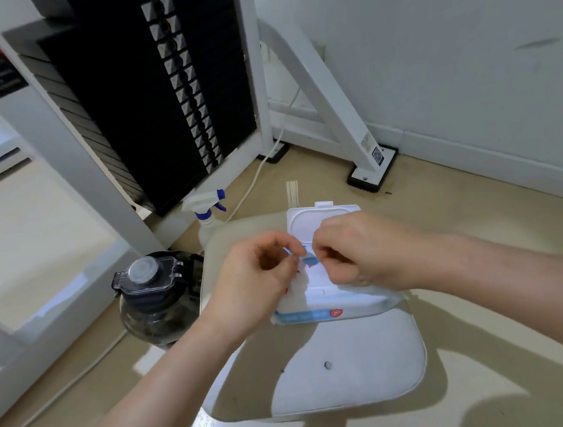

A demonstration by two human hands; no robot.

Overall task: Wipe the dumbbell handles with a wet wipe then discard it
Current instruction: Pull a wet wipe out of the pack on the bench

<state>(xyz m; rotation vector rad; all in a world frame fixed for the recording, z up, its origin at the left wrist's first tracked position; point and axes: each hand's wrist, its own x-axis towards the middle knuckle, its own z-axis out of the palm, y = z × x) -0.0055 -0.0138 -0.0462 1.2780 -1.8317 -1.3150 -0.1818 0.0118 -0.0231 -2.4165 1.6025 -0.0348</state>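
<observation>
The weight stack (159, 97) and its white frame stand ahead on my left. The wall closes off the right. No dumbbell is in sight, so I reckon I will have to turn away from this corner to reach the handles.

The padded seat (340, 373) in front of me carries the wipe pack (343, 302), which lies flat on its far half. The near half is bare, and that is my open room. On the floor just beside the seat's left edge stands a water jug (151, 301), with a spray bottle (208, 217) beyond the seat's far left corner. A careless sweep of my left elbow could knock either.

The pack looks soft and light. I expect it to lift or slide when I pull, so it wants holding down beside the opening. Its hard lid (311, 219) is flipped up and away from me.

My left hand (256, 284) and right hand (356, 251) meet over the opening. Both grips are clenched, fingers curled, pinching a small blue tab (310, 261) between fingertips. I cannot tell whether that is the seal or the edge of the first wipe.

A wet wipe should be limp, thin and slippery, clinging to the one beneath. I judge it best pinched at a corner and drawn up slowly.
</observation>
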